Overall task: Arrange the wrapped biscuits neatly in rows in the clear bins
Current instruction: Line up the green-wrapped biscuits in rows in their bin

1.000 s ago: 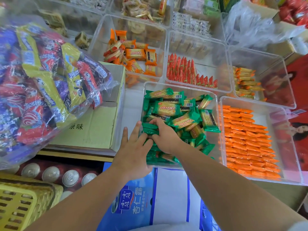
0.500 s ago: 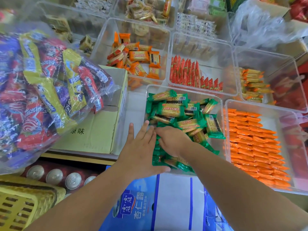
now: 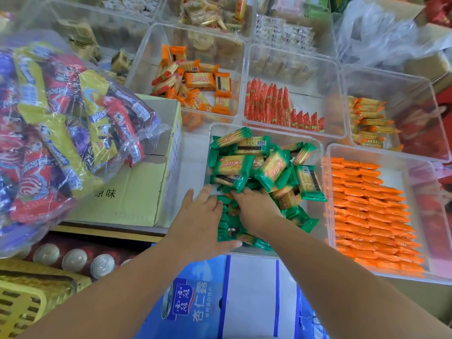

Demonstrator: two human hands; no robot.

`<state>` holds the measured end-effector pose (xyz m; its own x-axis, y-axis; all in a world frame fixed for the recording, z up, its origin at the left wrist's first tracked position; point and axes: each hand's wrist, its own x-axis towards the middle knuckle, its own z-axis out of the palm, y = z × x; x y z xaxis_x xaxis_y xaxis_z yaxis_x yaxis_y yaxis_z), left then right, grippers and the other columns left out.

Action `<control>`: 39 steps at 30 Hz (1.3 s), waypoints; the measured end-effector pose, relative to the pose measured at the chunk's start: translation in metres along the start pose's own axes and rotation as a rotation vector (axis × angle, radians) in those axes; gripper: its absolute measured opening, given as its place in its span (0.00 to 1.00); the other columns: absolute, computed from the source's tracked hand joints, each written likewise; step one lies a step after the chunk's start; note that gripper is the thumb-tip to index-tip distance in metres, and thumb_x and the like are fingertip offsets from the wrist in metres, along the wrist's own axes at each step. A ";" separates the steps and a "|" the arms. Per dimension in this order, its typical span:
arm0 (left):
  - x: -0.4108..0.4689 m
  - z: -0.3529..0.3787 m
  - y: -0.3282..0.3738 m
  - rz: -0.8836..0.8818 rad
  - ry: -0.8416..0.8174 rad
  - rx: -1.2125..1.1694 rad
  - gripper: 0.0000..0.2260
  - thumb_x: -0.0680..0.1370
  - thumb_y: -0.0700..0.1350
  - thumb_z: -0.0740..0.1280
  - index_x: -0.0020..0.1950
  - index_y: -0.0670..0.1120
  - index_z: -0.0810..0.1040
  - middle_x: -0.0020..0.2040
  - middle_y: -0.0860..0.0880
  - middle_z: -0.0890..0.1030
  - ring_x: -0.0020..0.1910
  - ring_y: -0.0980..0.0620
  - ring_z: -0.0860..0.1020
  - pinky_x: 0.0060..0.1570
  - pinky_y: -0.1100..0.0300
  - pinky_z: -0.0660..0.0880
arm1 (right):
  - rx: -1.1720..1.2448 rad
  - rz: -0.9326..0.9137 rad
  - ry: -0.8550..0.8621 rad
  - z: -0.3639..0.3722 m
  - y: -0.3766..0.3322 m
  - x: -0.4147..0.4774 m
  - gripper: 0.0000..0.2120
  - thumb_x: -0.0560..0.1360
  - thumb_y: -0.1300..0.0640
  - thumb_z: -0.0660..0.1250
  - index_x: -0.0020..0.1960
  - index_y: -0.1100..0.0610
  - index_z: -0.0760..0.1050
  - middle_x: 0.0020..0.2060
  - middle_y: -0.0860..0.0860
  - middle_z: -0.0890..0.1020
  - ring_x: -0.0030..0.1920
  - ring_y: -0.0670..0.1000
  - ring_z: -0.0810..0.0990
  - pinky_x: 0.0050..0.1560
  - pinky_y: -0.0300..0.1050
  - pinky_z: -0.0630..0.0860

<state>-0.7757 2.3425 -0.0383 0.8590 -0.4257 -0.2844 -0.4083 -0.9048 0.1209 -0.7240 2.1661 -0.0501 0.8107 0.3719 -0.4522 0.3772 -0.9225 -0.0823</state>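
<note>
Green-wrapped biscuits (image 3: 269,167) lie heaped in a clear bin (image 3: 269,129) in front of me. My left hand (image 3: 203,221) rests flat, fingers apart, on the bin's near-left corner, its palm and thumb against a row of green packets standing on edge (image 3: 226,228). My right hand (image 3: 256,211) reaches into the heap from the near side; its fingertips are buried under the packets, so its grasp is hidden. To the right, a bin (image 3: 415,155) holds orange packets (image 3: 371,214) in tidy rows.
Clear bins behind hold loose orange biscuits (image 3: 198,81), upright red packets (image 3: 274,104) and stacked yellow-orange packets (image 3: 369,121). A big bag of mixed snacks (image 3: 56,123) lies on a cardboard box (image 3: 137,189) at left. Cans (image 3: 73,259), a yellow basket (image 3: 24,294) and a blue carton (image 3: 220,302) sit below.
Both hands have slid a little toward the bin's near-left corner, pressing green packets together there. My left hand has closed in against the row. The camera has dipped slightly.
</note>
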 end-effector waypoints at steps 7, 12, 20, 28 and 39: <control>-0.002 -0.003 -0.001 0.010 0.019 -0.031 0.51 0.69 0.81 0.45 0.73 0.42 0.73 0.68 0.48 0.75 0.77 0.45 0.53 0.74 0.38 0.56 | -0.032 0.053 0.034 -0.006 -0.013 0.011 0.12 0.78 0.63 0.63 0.59 0.54 0.75 0.53 0.57 0.77 0.49 0.60 0.80 0.46 0.52 0.76; -0.001 -0.003 -0.002 0.017 -0.005 -0.026 0.52 0.69 0.81 0.42 0.74 0.43 0.72 0.71 0.47 0.73 0.78 0.44 0.53 0.75 0.39 0.55 | 0.090 0.095 0.067 -0.009 -0.007 0.014 0.10 0.80 0.60 0.62 0.59 0.54 0.76 0.52 0.55 0.77 0.47 0.60 0.80 0.41 0.50 0.76; -0.003 -0.002 -0.002 0.017 0.058 -0.022 0.45 0.72 0.76 0.49 0.71 0.42 0.74 0.67 0.46 0.74 0.74 0.44 0.59 0.73 0.38 0.58 | 0.533 0.099 0.105 -0.015 -0.025 0.015 0.17 0.80 0.55 0.63 0.69 0.51 0.73 0.59 0.54 0.82 0.57 0.57 0.80 0.55 0.49 0.76; -0.002 0.004 0.001 0.006 0.044 0.037 0.44 0.74 0.72 0.50 0.79 0.42 0.64 0.81 0.40 0.59 0.80 0.41 0.53 0.76 0.32 0.48 | 0.380 -0.031 -0.079 -0.038 -0.023 0.008 0.14 0.80 0.59 0.58 0.65 0.56 0.74 0.55 0.56 0.81 0.54 0.59 0.79 0.53 0.52 0.76; 0.001 0.002 -0.001 0.004 -0.043 0.072 0.47 0.73 0.74 0.44 0.79 0.42 0.62 0.78 0.40 0.64 0.79 0.41 0.51 0.74 0.33 0.51 | -0.359 -0.165 0.206 -0.062 -0.012 0.035 0.30 0.73 0.55 0.69 0.73 0.47 0.64 0.68 0.55 0.70 0.68 0.61 0.67 0.71 0.60 0.62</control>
<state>-0.7748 2.3433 -0.0403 0.8438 -0.4270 -0.3251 -0.4343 -0.8992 0.0538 -0.6727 2.1963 -0.0097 0.7854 0.5572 -0.2695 0.6108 -0.7682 0.1920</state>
